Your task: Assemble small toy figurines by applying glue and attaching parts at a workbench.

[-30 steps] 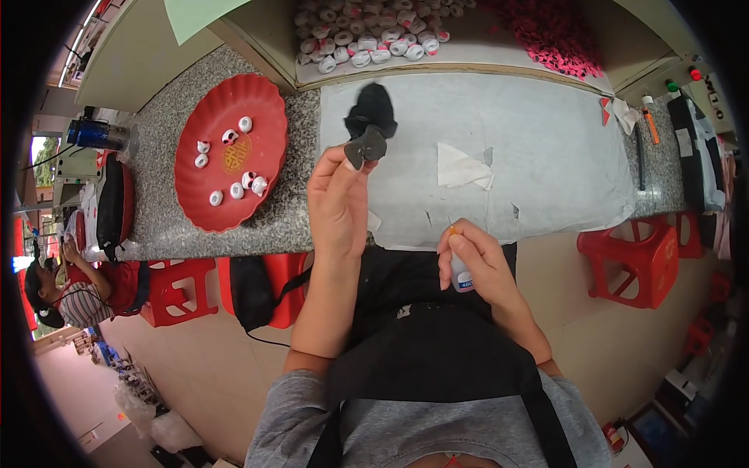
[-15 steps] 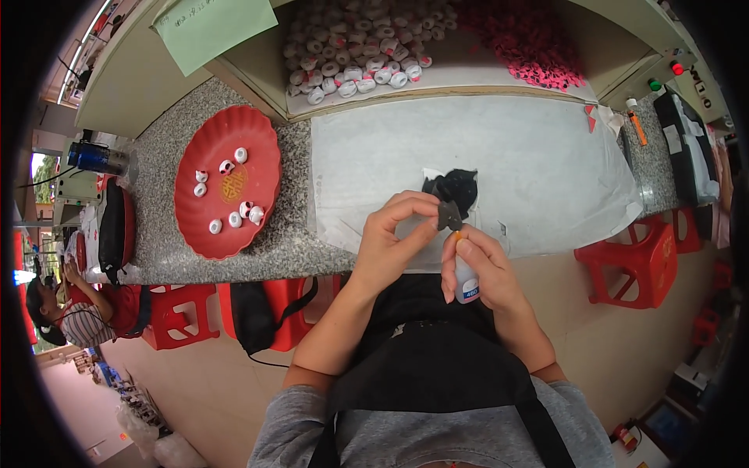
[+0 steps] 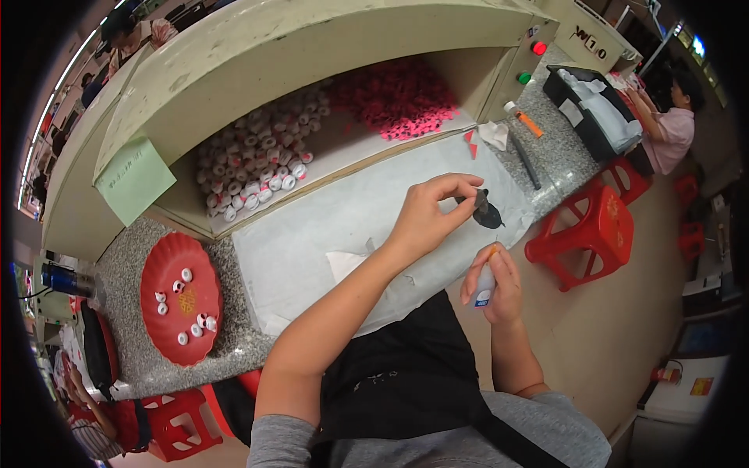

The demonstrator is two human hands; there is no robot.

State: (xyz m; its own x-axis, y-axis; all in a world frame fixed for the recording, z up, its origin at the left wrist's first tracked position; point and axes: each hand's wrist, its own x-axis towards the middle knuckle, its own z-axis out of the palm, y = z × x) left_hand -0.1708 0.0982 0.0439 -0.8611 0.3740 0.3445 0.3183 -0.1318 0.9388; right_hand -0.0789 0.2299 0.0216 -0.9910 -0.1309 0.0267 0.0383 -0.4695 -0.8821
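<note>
My left hand point(image 3: 435, 214) is stretched to the right over the white sheet point(image 3: 304, 265), its thumb and fingertips pinched on a dark, thin, glossy piece point(image 3: 488, 212). The piece hangs below the fingertips; whether it is one layer or several I cannot make out. Closer to my body, my right hand point(image 3: 503, 285) is wrapped round a small squeeze bottle point(image 3: 484, 287) with an orange cap and thin needle tip pointing up. The tip is apart from the dark piece. A white paper scrap point(image 3: 343, 264) lies on the sheet under my left forearm.
A scalloped red plate point(image 3: 160, 269) with several small white pieces stands at left. The shelf holds heaped white pieces point(image 3: 269, 152) and pink pieces point(image 3: 398, 97). At right are an orange marker point(image 3: 529, 125), a black bin point(image 3: 573, 101) and red stools point(image 3: 585, 234). Co-workers sit nearby.
The view has swung right. My left hand has carried the dark piece off the white scrap to the right, away from the bottle tip. My right hand keeps hold of the bottle.
</note>
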